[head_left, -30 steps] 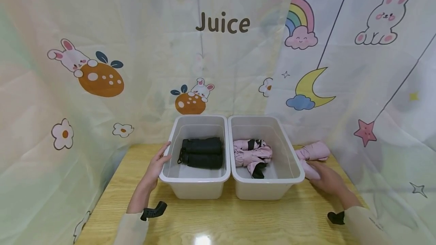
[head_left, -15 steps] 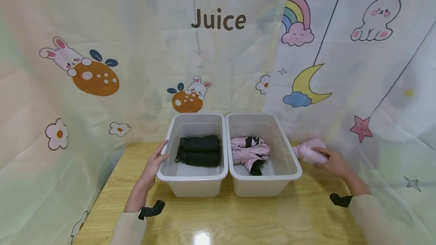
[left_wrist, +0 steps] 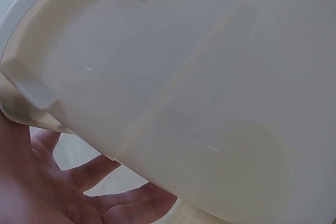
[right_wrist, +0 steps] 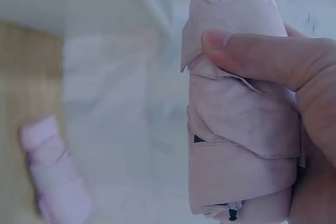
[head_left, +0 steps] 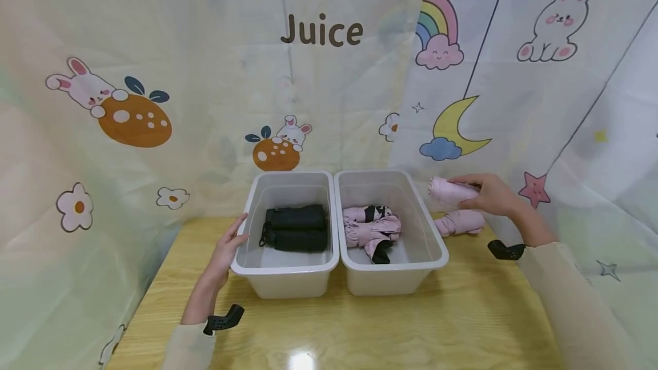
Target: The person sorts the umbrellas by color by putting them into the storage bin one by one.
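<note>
My right hand (head_left: 488, 192) grips a rolled pink folding umbrella (head_left: 452, 191), raised over the right end of the table. The right wrist view shows the thumb pressed across the umbrella's pink cloth (right_wrist: 244, 114). Below it, a second rolled pink umbrella (head_left: 461, 222) lies on the wood beside the right bin (head_left: 393, 284). At the left bin (head_left: 290, 286), my left hand (head_left: 222, 256) rests against the outer left side, near the rim. Its fingers (left_wrist: 136, 203) reach along the bin's outer wall in the left wrist view, loosely bent.
Two black folded umbrellas (head_left: 296, 228) lie side by side in the left bin. Pink umbrellas with black patches (head_left: 372, 233) lie in the right bin. Both bins stand together on the wooden table (head_left: 329, 330), before a printed cloth backdrop (head_left: 205, 101).
My right hand has taken hold of one pink umbrella and lifted it off the table, uncovering the other beneath. The left hand stays at the left bin. The head view has shifted slightly.
</note>
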{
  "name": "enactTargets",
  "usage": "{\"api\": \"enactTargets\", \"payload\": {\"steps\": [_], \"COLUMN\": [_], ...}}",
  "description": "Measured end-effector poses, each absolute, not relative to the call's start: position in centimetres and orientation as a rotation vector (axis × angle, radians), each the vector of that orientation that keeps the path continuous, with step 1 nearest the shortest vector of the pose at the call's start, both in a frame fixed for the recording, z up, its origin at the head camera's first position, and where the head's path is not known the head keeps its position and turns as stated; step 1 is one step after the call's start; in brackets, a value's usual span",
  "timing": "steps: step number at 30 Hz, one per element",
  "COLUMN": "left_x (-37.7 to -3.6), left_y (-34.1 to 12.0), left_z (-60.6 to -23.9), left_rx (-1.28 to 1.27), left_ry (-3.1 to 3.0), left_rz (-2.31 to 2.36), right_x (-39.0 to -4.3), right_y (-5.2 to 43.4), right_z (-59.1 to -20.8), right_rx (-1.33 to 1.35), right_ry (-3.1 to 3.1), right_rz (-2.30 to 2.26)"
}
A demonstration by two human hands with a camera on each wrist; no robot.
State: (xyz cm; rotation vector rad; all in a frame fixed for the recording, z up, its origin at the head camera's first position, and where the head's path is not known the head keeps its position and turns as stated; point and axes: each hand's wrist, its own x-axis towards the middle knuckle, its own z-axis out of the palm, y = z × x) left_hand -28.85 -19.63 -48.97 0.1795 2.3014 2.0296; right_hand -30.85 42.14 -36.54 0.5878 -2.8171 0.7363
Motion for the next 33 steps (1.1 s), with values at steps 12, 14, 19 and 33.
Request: {"api": "enactTargets", "payload": {"steps": [12,14,19,33], "left_x": [-29.0,-28.9,-28.8,-29.0], "left_y": [-19.4,-19.5,-19.6,-19.5], "left_z": [-49.2,-49.1,-48.9,-49.2], "left_rx": [0.183,0.188,0.191,0.174], "left_ry": [2.3,2.301,2.305,2.31], "left_rz": [2.037,2.039,2.036,2.039], "right_x": [-34.9,-35.7,-37.8,-42.4], "right_y": [33.4,32.1,29.5,25.7], "right_z": [-34.7,-35.0,-36.4,-41.5], "right_rx": [0.817,0.837,0.882,0.715], "right_ry": [-2.872,-2.888,-2.914,-3.014], "right_rz": [0.828,0.859,0.93,0.785]}}
